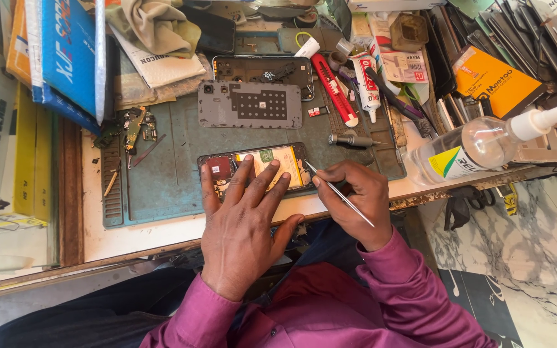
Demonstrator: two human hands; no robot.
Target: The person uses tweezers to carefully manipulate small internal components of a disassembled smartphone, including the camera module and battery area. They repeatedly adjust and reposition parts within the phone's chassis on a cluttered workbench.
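Pressing flat, fingers spread, the left hand [243, 225] held down the opened phone [256, 169] on the green mat [162, 187]; right hand [356, 196] pinched metal tweezers [338, 192] w/ tip at phone's edge.

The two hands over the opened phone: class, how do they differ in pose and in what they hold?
The left hand lies flat with fingers spread, pressing on the opened phone; the right hand is curled in a pinch. The left hand holds nothing, while the right hand grips thin tweezers whose tip meets the phone's edge. Both wear magenta sleeves.
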